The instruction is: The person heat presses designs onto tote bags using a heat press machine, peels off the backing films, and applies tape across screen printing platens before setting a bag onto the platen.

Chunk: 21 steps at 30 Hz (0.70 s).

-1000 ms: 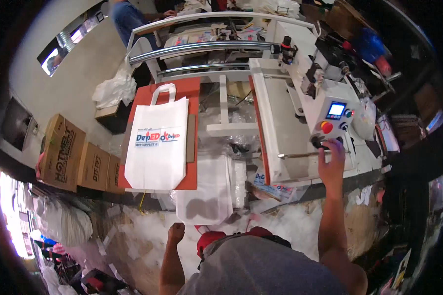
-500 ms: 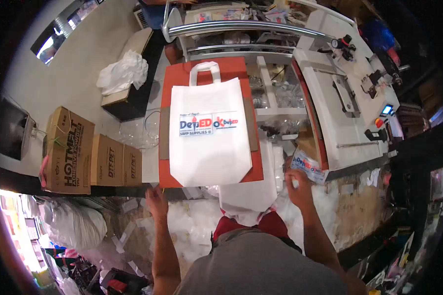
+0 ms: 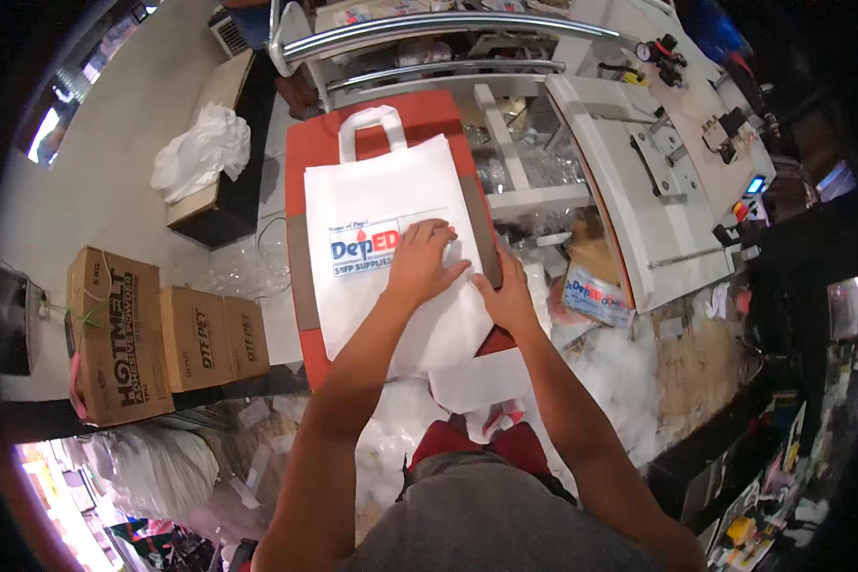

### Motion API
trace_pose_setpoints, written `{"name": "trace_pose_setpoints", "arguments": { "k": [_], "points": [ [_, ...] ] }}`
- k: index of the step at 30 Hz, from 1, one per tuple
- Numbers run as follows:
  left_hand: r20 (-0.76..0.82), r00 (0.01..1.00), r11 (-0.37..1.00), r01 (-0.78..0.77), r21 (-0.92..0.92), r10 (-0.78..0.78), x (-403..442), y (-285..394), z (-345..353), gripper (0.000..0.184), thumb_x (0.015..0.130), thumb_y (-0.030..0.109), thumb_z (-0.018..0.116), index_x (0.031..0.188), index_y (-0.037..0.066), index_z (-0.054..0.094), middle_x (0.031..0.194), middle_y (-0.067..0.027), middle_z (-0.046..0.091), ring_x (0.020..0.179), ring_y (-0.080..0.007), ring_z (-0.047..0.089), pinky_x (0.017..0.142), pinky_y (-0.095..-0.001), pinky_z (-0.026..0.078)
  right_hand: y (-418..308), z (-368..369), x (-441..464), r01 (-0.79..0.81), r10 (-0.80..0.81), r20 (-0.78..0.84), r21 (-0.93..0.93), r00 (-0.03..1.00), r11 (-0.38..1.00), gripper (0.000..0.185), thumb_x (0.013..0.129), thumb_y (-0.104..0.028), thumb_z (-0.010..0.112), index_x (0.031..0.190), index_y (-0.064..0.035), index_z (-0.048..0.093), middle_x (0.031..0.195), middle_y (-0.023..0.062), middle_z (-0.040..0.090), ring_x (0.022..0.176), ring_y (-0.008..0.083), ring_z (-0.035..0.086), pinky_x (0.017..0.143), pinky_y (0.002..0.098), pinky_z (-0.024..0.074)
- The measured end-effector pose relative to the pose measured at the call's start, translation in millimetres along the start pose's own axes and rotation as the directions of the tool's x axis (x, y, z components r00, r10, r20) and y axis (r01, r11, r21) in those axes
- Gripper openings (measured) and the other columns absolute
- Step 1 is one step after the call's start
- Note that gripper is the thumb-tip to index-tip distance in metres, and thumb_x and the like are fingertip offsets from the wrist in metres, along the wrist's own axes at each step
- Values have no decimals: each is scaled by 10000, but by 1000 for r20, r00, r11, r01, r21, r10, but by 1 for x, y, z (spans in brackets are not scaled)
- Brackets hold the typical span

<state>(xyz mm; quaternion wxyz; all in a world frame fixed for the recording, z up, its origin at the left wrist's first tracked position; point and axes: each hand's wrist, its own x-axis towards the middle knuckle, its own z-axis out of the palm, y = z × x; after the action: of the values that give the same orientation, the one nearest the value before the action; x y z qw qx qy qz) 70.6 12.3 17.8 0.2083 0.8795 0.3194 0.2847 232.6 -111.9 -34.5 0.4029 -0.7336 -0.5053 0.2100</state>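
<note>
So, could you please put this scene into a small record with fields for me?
Left hand: flat on the white bag, covering part of the print
Right hand: at the bag's right edge; grip unclear
Bag: lying on a red board, handle at the far end
Print colours: blue and red
Left side: cardboard boxes

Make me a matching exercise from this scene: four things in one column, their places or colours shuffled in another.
Things:
1. White bag
2. Left hand
3. Right hand
4. HOTMELT carton

Places and colours:
A. At the bag's right edge
B. Brown, at the picture's left
C. Lying on the red board
D. Covering part of the print

Pairs: 1-C, 2-D, 3-A, 4-B
</note>
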Motion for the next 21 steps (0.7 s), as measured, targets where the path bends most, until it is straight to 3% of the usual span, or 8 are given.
{"name": "trace_pose_setpoints", "arguments": {
  "k": [8, 12, 13, 16, 18, 19, 20, 21],
  "points": [
    [14, 999, 983, 37, 179, -40, 15, -9, 9, 227, 768, 268, 745, 882, 78, 694, 1085, -74, 640, 1037, -303, 574, 907, -440, 453, -2, 3, -3, -44, 44, -29, 9, 999, 999, 753, 843, -268, 733, 1439, 15, 369, 1408, 264, 422, 1315, 424, 404, 1109, 469, 343],
    [-223, 943, 948, 282, 146, -246, -2, -74, -41, 172, 740, 187, 709, 853, 58, 692, 957, -111, 684, 924, -322, 628, 830, -434, 494, 6, 0, -1, 0, 2, -29, 68, 1000, 998, 740, 836, -263, 741, 1435, -10, 389, 1394, 257, 441, 1300, 422, 424, 1100, 454, 358],
    [-427, 864, 942, 328, 72, -268, -19, -118, -46, 168, 748, 182, 707, 855, 52, 696, 965, -127, 690, 910, -333, 638, 825, -437, 502, 7, -7, -4, -41, 42, -8, 104, 999, 994, 716, 847, -262, 737, 1436, -32, 401, 1400, 228, 458, 1296, 389, 445, 1091, 449, 368],
    [-527, 707, 769, 622, 146, -472, -101, -215, -121, 238, 808, 242, 680, 916, 30, 700, 890, -154, 695, 852, -319, 670, 764, -407, 525, 52, -18, -16, -282, 312, -72, 275, 947, 919, 633, 873, -303, 742, 1377, -24, 479, 1341, 172, 533, 1201, 274, 546, 937, 391, 498],
    [-470, 387, 466, 883, -60, -793, -141, -180, -184, 256, 829, 247, 643, 928, 15, 689, 848, -146, 689, 765, -334, 656, 719, -408, 511, 106, -34, -30, -275, 307, -116, 231, 944, 933, 471, 922, -215, 686, 1288, 32, 522, 1183, 153, 605, 1124, 246, 584, 920, 374, 491],
    [-517, 352, 435, 899, -44, -780, -183, -193, -195, 249, 835, 237, 625, 911, 5, 676, 815, -155, 676, 724, -336, 638, 698, -410, 502, 118, -46, -38, -299, 315, -136, 128, 939, 946, 408, 926, -168, 673, 1253, 37, 540, 1153, 139, 614, 1113, 242, 578, 962, 351, 460],
    [-560, 321, 406, 914, -31, -764, -230, -212, -198, 245, 841, 227, 607, 894, -6, 663, 783, -164, 662, 683, -339, 621, 676, -412, 492, 179, -42, -54, -182, 232, -114, 338, 966, 923, 375, 924, -163, 668, 1225, 32, 557, 1178, 137, 610, 1116, 226, 566, 1001, 336, 426],
    [-550, 288, 351, 936, -10, -784, -276, -222, -196, 237, 842, 217, 600, 873, -12, 650, 767, -178, 650, 674, -337, 612, 664, -415, 485, 202, -51, -65, -128, 145, -118, 139, 982, 982, 396, 900, -201, 698, 1194, 35, 576, 1152, 153, 642, 1075, 231, 603, 974, 354, 459]
  ]
}}
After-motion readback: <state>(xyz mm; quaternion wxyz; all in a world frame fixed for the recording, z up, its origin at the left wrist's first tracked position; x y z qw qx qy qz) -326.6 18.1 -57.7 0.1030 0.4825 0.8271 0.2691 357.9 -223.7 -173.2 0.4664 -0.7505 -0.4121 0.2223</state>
